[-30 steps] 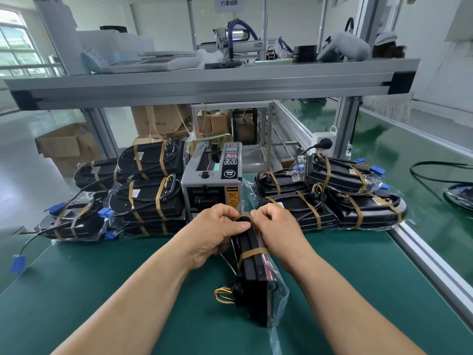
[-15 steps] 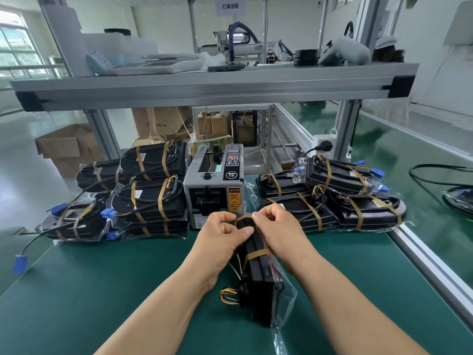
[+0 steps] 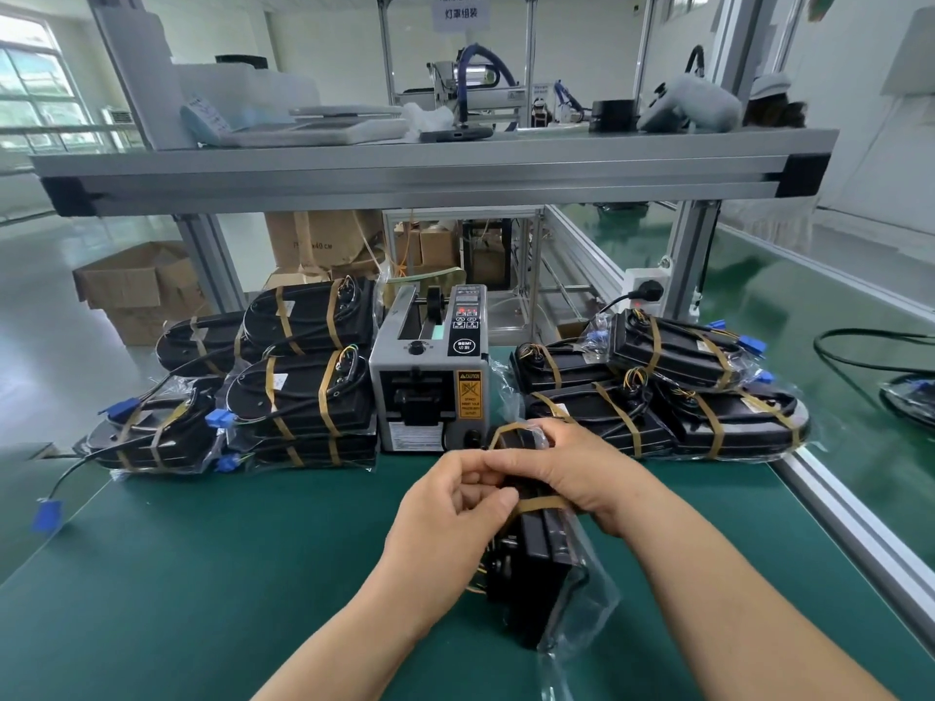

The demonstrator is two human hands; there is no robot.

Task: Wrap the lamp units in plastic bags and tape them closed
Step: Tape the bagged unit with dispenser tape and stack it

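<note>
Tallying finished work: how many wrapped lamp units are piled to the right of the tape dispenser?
4 visible: front-left unit, front-right unit, back-left unit, and top unit resting on the others. More may be hidden behind or beneath.

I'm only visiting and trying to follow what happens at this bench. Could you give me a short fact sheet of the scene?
Work in hand: black lamp unit in a clear plastic bag, held on edge on the green table
Left hand: pinches the brown tape strip around the unit
Right hand: grips the unit's far end
Behind the hands: grey tape dispenser
Finished units: left stack and right stack of bagged, taped units, flanking the dispenser
</note>
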